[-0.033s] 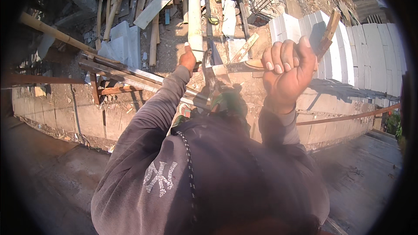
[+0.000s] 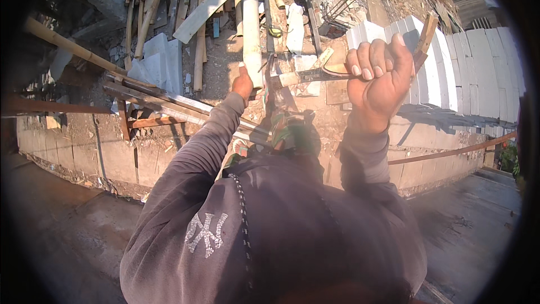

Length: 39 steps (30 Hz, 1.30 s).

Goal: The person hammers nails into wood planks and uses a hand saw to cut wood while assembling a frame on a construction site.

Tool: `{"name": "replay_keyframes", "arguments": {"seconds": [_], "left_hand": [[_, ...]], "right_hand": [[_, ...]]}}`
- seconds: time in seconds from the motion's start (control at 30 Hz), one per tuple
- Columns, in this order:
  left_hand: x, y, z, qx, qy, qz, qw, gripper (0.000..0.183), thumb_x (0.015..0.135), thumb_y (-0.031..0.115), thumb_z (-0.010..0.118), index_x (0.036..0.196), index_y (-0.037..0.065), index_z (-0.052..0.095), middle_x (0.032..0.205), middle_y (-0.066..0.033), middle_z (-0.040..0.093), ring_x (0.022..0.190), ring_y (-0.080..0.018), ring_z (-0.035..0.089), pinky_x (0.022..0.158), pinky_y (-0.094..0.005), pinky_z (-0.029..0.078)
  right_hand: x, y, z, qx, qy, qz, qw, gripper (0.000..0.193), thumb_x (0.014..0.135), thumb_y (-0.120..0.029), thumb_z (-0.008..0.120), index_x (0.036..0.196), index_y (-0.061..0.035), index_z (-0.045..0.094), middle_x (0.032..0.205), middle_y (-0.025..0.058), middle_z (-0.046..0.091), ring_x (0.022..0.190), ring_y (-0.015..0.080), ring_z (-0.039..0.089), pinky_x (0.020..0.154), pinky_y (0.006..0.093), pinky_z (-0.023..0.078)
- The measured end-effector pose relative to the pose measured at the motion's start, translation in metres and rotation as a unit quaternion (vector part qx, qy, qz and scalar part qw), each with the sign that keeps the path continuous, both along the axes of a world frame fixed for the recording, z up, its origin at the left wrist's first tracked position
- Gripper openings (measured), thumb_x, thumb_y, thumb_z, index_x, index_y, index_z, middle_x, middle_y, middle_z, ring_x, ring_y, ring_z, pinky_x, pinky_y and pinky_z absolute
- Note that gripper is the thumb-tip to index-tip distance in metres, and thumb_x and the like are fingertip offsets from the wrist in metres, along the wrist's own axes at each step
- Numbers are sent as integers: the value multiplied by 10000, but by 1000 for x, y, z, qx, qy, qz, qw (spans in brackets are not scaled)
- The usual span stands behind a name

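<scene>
A thick pale bamboo pole [image 2: 252, 28] points away from me, its near end beside my left hand [image 2: 242, 85], which is closed round it. My raised right hand [image 2: 381, 76] grips the wooden handle of a machete. The broad, light-coloured blade [image 2: 306, 76] reaches leftward from that fist toward the pole's near end, with a gap between them. Motion blurs the blade's outline. Behind the fist, the end of the wooden handle [image 2: 427, 32] sticks out to the upper right.
Bamboo and timber strips [image 2: 194, 5] lie heaped ahead. White blocks [image 2: 481, 73] stand in rows at right, with more white blocks [image 2: 160, 56] at left. A wooden frame [image 2: 152, 121] stands near my left forearm. A small green-and-black object [image 2: 275, 32] rests on a board.
My right hand has risen slightly and shifted right with the machete, whose blade has drawn away from the pole's end. My left hand still holds the pole, slightly lower.
</scene>
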<state>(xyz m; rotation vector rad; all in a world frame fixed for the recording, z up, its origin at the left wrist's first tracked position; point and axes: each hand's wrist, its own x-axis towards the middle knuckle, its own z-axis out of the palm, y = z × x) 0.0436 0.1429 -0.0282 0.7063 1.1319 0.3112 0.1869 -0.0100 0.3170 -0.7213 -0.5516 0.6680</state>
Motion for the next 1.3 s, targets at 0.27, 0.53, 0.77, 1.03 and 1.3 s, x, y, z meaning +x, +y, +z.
{"name": "replay_keyframes", "arguments": {"seconds": [0.27, 0.53, 0.77, 1.03, 1.3], "left_hand": [[-33, 28, -72, -2, 44, -45, 998, 786, 942, 765, 552, 1256, 60, 700, 1081, -132, 737, 932, -259, 735, 781, -502, 627], [-86, 71, -149, 236, 314, -66, 917, 1078, 816, 839, 629, 1180, -173, 706, 1201, -352, 712, 1214, -423, 683, 1047, -428, 495], [-60, 114, -119, 233, 411, -56, 880, 1040, 812, 807, 673, 1261, -131, 690, 1290, -323, 693, 1224, -408, 684, 1082, -454, 483], [-14, 83, 31, 177, -38, -179, 967, 535, 1030, 439, 675, 1359, 19, 647, 1488, -167, 593, 1362, -242, 559, 1093, -360, 451], [-76, -54, 36, 295, -105, -178, 933, 319, 1097, 158, 560, 1343, -24, 649, 1244, -123, 718, 1177, -167, 642, 1022, -345, 499]], "right_hand": [[63, 6, 5, 28, -137, -74, 987, 484, 1086, -274, 500, 637, -172, 349, 564, -21, 333, 527, 132, 375, 560, 315, 372], [62, -18, -25, -14, -86, -64, 994, 513, 1102, -289, 480, 621, -186, 338, 560, -30, 326, 515, 128, 342, 539, 313, 359], [70, -4, -54, -9, -51, -27, 998, 509, 1106, -295, 461, 624, -187, 339, 556, -28, 342, 528, 129, 358, 549, 313, 354], [53, 17, -97, -20, -11, -20, 1000, 509, 1110, -282, 456, 616, -177, 390, 549, -27, 345, 515, 126, 371, 564, 307, 382], [-1, 7, -131, -103, 90, 73, 988, 532, 1130, -300, 417, 612, -193, 354, 541, -25, 345, 506, 115, 363, 542, 278, 358]]}}
